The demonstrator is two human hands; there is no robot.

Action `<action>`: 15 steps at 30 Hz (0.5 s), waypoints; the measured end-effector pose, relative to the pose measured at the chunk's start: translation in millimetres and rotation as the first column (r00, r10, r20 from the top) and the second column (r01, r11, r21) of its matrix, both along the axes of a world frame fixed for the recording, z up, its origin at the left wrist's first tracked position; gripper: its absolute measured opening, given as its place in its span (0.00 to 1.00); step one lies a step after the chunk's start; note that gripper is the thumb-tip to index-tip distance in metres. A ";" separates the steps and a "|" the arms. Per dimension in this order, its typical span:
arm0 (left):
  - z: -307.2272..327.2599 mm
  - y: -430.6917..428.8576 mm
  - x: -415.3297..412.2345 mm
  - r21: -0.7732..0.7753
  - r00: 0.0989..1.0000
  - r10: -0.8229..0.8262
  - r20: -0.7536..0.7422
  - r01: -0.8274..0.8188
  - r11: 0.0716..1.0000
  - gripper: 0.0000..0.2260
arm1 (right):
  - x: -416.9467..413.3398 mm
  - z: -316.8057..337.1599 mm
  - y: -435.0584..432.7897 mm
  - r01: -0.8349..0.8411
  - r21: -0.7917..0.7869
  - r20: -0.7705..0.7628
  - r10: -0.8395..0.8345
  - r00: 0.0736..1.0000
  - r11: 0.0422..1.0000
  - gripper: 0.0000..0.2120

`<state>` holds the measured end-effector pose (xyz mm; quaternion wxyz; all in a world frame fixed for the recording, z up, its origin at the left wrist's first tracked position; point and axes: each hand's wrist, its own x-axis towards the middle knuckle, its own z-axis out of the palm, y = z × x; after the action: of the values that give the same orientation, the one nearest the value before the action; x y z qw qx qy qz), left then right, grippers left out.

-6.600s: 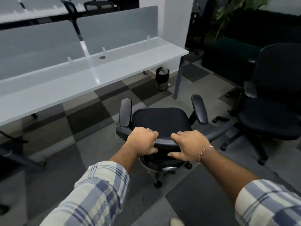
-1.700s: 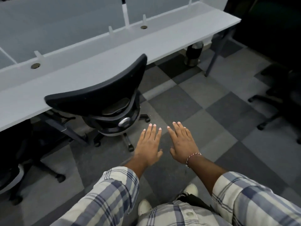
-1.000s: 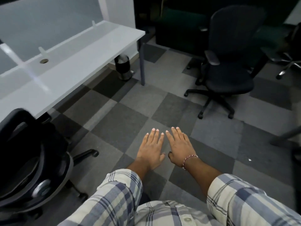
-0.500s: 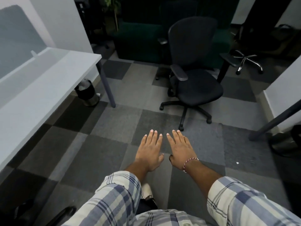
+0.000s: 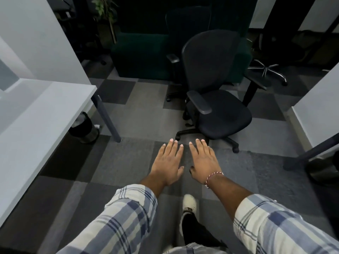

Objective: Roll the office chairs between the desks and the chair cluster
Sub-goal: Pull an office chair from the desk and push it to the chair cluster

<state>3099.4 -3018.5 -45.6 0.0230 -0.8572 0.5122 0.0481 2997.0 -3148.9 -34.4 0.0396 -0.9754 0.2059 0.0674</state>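
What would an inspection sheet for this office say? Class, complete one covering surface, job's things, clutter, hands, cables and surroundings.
Surface: chequered grey carpet tiles.
Job's things: black office chair stands ahead, untouched; white desk at left.
Clutter: bin under the desk.
Hands: left hand and right hand outstretched, fingers straight, holding nothing.
Cables: nothing seen.
Surroundings: green sofa, plant and chrome chair base behind the chair.

Grey checkered carpet (image 5: 119, 162) runs to a dark green sofa (image 5: 141, 57) beside a white wall (image 5: 36, 33).
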 end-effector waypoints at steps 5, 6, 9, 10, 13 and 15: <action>-2.8 -63.0 84.1 0.000 1.000 -0.009 0.027 0.009 1.000 0.35 | 80.7 -4.1 -63.0 0.026 -0.010 0.027 -0.025 0.999 1.000 0.43; -3.2 -76.2 100.3 -0.005 0.999 -0.009 0.032 0.009 1.000 0.35 | 96.7 -4.5 -75.4 0.024 -0.014 0.033 -0.024 0.999 1.000 0.43; 3.1 -115.7 146.0 -0.015 1.000 -0.015 0.026 0.016 1.000 0.35 | 146.3 -0.5 -113.9 0.024 0.000 0.038 -0.024 0.999 1.000 0.44; 6.4 -126.1 159.2 -0.034 0.999 -0.011 0.033 0.012 0.999 0.35 | 160.7 2.6 -123.5 0.018 0.012 0.051 -0.019 0.999 1.000 0.44; 21.0 -162.3 211.0 -0.103 0.998 0.059 0.008 -0.058 0.993 0.35 | 218.0 18.5 -160.3 0.007 0.033 0.111 -0.011 0.994 0.999 0.43; 30.7 -178.0 241.6 -0.120 0.997 0.073 -0.010 -0.074 0.990 0.35 | 249.6 29.8 -175.0 0.038 0.074 0.168 -0.050 0.984 0.997 0.43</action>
<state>3341.0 -3196.5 -14.9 -0.0320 -0.8753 0.4821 0.0206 3246.6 -3323.9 -4.6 0.0929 -0.9708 0.2208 -0.0098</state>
